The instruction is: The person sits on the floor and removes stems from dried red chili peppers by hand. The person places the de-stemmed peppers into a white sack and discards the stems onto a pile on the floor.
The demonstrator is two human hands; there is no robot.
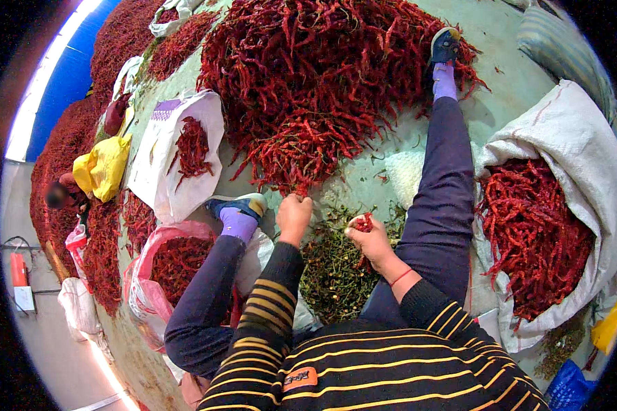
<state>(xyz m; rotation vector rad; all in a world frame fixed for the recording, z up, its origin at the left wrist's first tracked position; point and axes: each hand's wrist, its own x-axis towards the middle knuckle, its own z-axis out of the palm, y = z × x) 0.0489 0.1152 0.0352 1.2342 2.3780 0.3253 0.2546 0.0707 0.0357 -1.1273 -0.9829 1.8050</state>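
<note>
A large heap of dried red chilli peppers [319, 67] spreads across the floor between my outstretched legs. At its near tip my left hand [294, 218] has its fingers closed on peppers, whose ends show just beyond the fingertips. My right hand [373, 241] is raised to the right of it, curled around a small bunch of red chilli peppers [363, 223]. More red shows below that palm. Beneath and between the hands lies a mound of green-brown chilli stems [334, 280], partly covered by my right hand.
A white woven sack [560, 123] of chillies opens at my right. On the left are a pink plastic bag [144, 277] holding chillies, a white sack [154, 154] with peppers on top, and a yellow bag [105, 167]. Another person [72, 187] is by chilli heaps at far left.
</note>
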